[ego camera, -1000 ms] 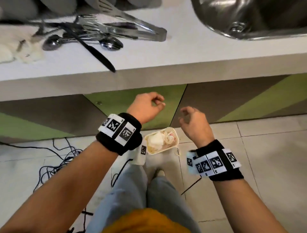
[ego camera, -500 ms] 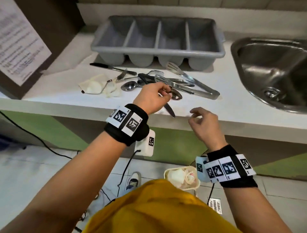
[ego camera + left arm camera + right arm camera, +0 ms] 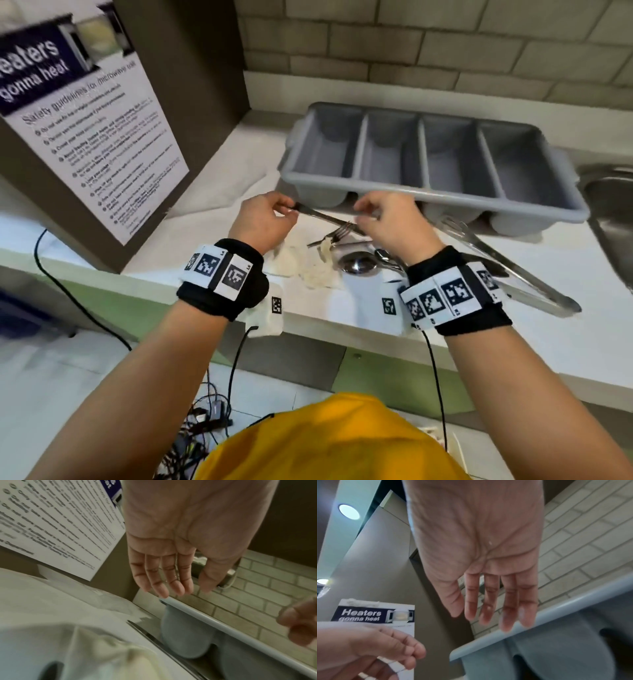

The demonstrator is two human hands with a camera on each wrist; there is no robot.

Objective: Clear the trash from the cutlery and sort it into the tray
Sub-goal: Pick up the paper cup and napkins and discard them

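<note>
A grey four-compartment tray (image 3: pixel 428 164) stands empty at the back of the white counter. In front of it lie a knife (image 3: pixel 325 217), a fork (image 3: pixel 334 236), spoons (image 3: pixel 358 263), long tongs (image 3: pixel 507 270) and crumpled tissue (image 3: pixel 301 263). My left hand (image 3: pixel 284 209) hovers at the knife's handle end and my right hand (image 3: pixel 366 212) over its blade end. In the wrist views both hands, left (image 3: pixel 180 588) and right (image 3: pixel 488 615), show straight, relaxed fingers holding nothing. Below the left hand lie the knife (image 3: pixel 154 638) and the tissue (image 3: pixel 120 660), by the tray rim (image 3: pixel 223 623).
A brown cabinet with a printed poster (image 3: pixel 96 154) stands at the left of the counter. A steel sink (image 3: pixel 609 212) sits at the right edge. A brick wall runs behind the tray. Cables lie on the floor (image 3: pixel 205 411) below the counter.
The view rose from the floor to the counter. Both hands moved up and forward from below the counter edge to just above the knife in front of the tray.
</note>
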